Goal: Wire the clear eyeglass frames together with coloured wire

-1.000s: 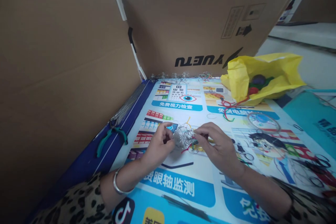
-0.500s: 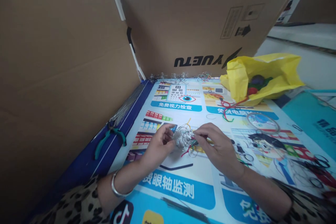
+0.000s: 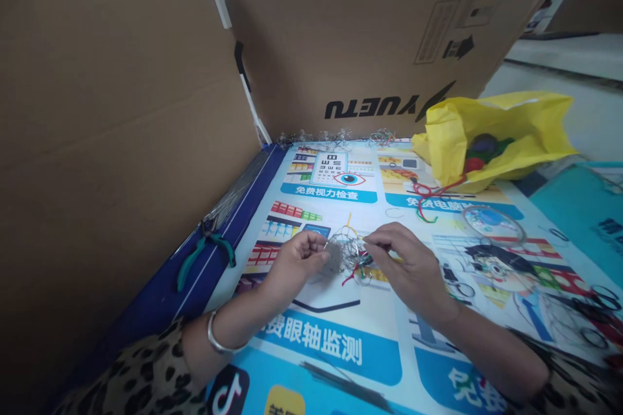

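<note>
Wire bundle [image 3: 343, 253]: between the hands, over the printed tabletop [image 3: 374, 305].
Left hand [image 3: 298, 264]: grip pinched on the bundle's left edge.
Right hand [image 3: 411, 269]: grip pinched at its right edge — exact strand too fine to tell.
Red cord [image 3: 348, 279]: low on the bundle; could snag if wires shift.
Bundle shape: uneven tugging could bend it — or spring strands loose.
</note>
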{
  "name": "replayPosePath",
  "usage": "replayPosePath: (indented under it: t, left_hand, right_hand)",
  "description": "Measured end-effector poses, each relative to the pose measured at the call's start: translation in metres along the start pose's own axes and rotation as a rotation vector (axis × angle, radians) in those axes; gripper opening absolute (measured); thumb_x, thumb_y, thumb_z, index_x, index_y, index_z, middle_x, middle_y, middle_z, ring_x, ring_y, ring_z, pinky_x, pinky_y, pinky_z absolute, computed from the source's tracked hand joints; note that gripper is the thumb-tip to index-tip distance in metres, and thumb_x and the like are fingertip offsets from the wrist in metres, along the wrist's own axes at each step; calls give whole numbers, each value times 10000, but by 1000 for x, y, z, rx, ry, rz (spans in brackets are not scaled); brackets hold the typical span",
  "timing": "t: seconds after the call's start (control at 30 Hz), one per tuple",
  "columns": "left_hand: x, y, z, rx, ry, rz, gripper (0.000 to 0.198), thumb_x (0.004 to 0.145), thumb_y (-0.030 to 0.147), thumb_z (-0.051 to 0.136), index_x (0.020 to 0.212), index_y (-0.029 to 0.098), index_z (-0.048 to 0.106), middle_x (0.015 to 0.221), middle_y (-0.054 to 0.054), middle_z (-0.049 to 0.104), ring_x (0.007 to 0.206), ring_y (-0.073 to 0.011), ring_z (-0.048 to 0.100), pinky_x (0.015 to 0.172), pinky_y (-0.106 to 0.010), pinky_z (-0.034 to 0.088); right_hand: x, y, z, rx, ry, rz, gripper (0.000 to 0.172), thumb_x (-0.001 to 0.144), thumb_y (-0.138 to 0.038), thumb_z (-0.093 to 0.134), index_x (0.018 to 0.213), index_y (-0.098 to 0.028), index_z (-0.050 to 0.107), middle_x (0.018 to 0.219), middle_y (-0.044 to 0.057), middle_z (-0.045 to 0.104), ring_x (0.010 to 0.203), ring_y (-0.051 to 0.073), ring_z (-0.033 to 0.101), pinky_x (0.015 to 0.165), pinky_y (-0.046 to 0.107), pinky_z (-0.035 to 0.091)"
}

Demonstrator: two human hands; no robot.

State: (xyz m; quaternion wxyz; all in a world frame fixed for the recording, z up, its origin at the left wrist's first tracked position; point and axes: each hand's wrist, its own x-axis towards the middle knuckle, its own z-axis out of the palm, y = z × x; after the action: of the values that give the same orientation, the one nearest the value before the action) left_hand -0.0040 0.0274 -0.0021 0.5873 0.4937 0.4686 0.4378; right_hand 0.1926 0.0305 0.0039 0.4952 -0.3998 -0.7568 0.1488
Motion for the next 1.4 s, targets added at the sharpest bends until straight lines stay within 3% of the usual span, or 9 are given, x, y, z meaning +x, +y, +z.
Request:
replayPosePath:
  t: [0.17,0.3,0.4,0.6,0.83,0.93,1.23,1.4]
  left_hand:
    - [-1,3,-3,-144,-62,-19,290,700,264,656,934,188,503,756,15,510,530,-49,401,460,-182,299]
    - [0,2,-5,-196,-101,-28,232,722,273,644,892,171,523,693,26,463,510,-44,381,453,-182,297]
    - [0,2,-6,-192,-130,-18,172,757,267,610,852,164,510,649,45,415,464,-31,336,441,-186,281]
    - [-3,8,-10,-131,-278,0,166,820,276,529,957,186,503,736,33,418,509,-36,372,491,-199,333]
    - [-1,7,-9,40,-159,68,329,720,207,652,982,212,452,710,53,387,594,-53,376,537,-179,321]
    - [-1,5,-9,35,-177,95,381,714,178,649,1022,222,430,717,52,404,615,-61,381,566,-185,326]
    - [0,3,-15,-177,-248,68,339,705,104,615,997,218,484,785,24,424,662,-71,393,573,-189,336]
    - [1,1,-15,-258,-249,78,344,694,78,611,978,227,485,777,27,445,630,-64,411,562,-190,362]
  right_hand:
    - [1,3,-1,-12,8,-2,77,835,-182,531,828,-207,603,775,41,583,755,170,566,671,309,469]
    - [1,7,-1,-7,24,22,74,833,-179,535,819,-208,601,770,34,583,741,163,566,655,296,462]
    - [1,11,-1,3,16,40,68,825,-161,546,815,-203,600,772,30,581,744,157,562,659,288,457]
    - [0,13,1,1,8,87,69,830,-163,544,831,-207,598,788,28,578,758,156,552,678,292,450]
    - [-1,4,-1,21,5,49,77,825,-154,552,855,-212,592,802,26,571,776,159,550,690,297,449]
    - [-1,2,-2,44,21,52,83,822,-153,556,862,-216,591,804,23,567,779,157,549,700,295,447]
    - [-4,7,3,140,-10,257,47,836,-237,545,828,-223,589,850,20,575,764,148,559,684,272,460]
    - [-8,10,6,220,-84,398,111,847,-306,518,864,-217,582,846,24,609,720,146,586,660,275,482]
